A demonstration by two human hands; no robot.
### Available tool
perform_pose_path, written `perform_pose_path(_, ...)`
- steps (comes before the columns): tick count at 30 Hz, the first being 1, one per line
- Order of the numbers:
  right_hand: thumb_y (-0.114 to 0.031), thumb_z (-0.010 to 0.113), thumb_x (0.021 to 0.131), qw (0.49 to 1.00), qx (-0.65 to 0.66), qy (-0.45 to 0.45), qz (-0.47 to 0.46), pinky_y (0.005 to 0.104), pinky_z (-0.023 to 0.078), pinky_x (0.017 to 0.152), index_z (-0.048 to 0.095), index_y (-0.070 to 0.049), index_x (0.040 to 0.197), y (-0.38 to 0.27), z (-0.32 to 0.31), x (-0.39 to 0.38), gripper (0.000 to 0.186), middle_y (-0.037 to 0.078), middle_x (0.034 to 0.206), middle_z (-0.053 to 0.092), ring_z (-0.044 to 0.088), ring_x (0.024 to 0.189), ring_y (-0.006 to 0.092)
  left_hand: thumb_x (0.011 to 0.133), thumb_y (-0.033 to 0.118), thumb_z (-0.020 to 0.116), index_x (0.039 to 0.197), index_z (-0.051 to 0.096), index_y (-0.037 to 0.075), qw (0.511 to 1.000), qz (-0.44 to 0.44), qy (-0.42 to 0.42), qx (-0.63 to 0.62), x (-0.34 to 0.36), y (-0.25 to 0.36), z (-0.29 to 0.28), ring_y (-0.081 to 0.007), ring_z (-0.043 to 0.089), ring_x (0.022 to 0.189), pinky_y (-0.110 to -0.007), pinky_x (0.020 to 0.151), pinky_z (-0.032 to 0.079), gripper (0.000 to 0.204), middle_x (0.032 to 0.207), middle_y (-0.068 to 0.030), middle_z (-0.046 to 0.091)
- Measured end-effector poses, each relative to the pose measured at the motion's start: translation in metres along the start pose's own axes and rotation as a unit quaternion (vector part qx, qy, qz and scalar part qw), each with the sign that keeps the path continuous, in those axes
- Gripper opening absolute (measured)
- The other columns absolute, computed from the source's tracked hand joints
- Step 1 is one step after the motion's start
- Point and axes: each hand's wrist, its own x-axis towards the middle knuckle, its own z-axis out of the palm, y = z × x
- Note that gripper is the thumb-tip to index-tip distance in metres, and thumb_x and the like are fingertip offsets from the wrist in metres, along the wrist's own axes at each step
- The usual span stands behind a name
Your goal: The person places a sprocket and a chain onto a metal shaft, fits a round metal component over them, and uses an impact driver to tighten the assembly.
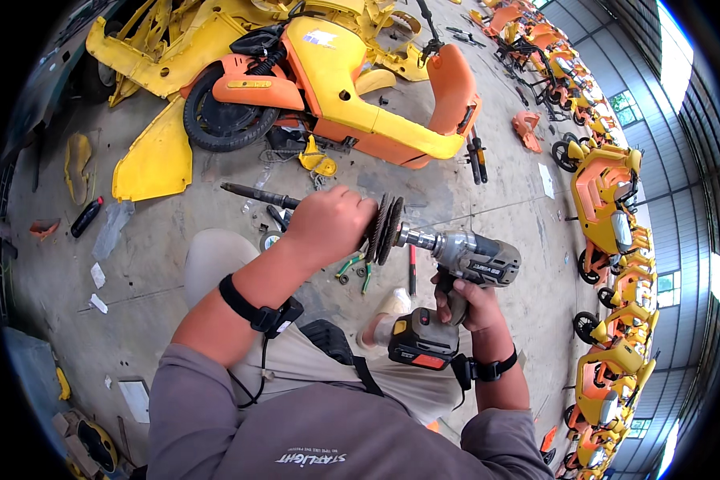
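My left hand (328, 220) is closed around a dark metal shaft (249, 191), just beside stacked toothed discs (386, 230) at its right end. A silver socket (418, 238) on a grey and black cordless impact wrench (480, 260) meets the discs, in line with the shaft. My right hand (472, 308) is wrapped around the wrench's handle, above its black battery (424, 340). On the concrete below the discs lie green-handled pliers (366, 276), small rings (345, 278) and a red-and-black bar (412, 268), partly hidden by my arms and the wrench.
A yellow-and-orange scooter body (352, 120) lies ahead, with yellow panels (152, 152) around it. A dark bottle (86, 216), plastic scraps (114, 228) and loose tubes (476, 160) lie on the floor. Rows of scooters (604, 216) line the right side.
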Motion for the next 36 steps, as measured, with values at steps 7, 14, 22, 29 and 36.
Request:
perform_pose_path(7, -0.009, 0.077, 0.081, 0.995, 0.049, -0.06, 0.061, 0.0289, 0.052, 0.054, 0.053, 0.002, 0.135, 0.017, -0.02, 0.01, 0.06, 0.025, 0.117, 0.067, 0.063, 0.059, 0.019, 0.078, 0.018, 0.071, 0.085, 0.066, 0.01, 0.995, -0.037, -0.087, -0.026, -0.009, 0.0, 0.018, -0.0302, 0.07, 0.082, -0.043, 0.066, 0.057, 0.012, 0.08, -0.0087, 0.069)
perform_pose_path(14, -0.012, 0.078, 0.078, 0.997, 0.026, -0.052, 0.052, 0.0304, 0.052, 0.053, 0.062, 0.003, 0.118, 0.022, -0.028, 0.007, 0.045, 0.026, 0.11, 0.069, 0.061, 0.055, 0.0193, 0.078, 0.018, 0.071, 0.085, 0.065, 0.008, 0.988, -0.057, -0.134, -0.052, -0.007, 0.001, 0.017, -0.0335, 0.071, 0.084, -0.046, 0.071, 0.058, 0.013, 0.081, -0.0124, 0.07)
perform_pose_path(22, -0.007, 0.073, 0.08, 0.995, 0.065, -0.062, 0.051, 0.0293, 0.052, 0.055, 0.056, 0.004, 0.132, 0.024, -0.03, 0.002, 0.056, 0.021, 0.109, 0.069, 0.062, 0.06, 0.0186, 0.078, 0.015, 0.07, 0.085, 0.066, 0.004, 0.988, -0.039, -0.137, -0.063, -0.005, 0.001, 0.018, -0.0353, 0.072, 0.08, -0.047, 0.071, 0.058, 0.014, 0.08, -0.0153, 0.071)
perform_pose_path(29, -0.006, 0.071, 0.08, 0.995, 0.043, -0.075, 0.042, 0.0297, 0.053, 0.057, 0.054, 0.005, 0.135, 0.02, -0.028, -0.001, 0.058, 0.025, 0.112, 0.07, 0.062, 0.061, 0.0185, 0.078, 0.016, 0.07, 0.084, 0.066, 0.003, 0.988, -0.03, -0.137, -0.065, -0.006, 0.002, 0.015, -0.0356, 0.072, 0.078, -0.047, 0.07, 0.059, 0.015, 0.079, -0.0163, 0.072)
perform_pose_path(36, -0.007, 0.072, 0.083, 0.997, 0.028, -0.067, 0.038, 0.0288, 0.053, 0.058, 0.056, 0.007, 0.133, 0.02, -0.027, -0.006, 0.055, 0.023, 0.112, 0.072, 0.062, 0.061, 0.0176, 0.077, 0.018, 0.071, 0.083, 0.066, 0.004, 0.989, -0.025, -0.134, -0.064, -0.006, 0.0, 0.015, -0.0361, 0.072, 0.077, -0.047, 0.07, 0.059, 0.017, 0.079, -0.0158, 0.072)
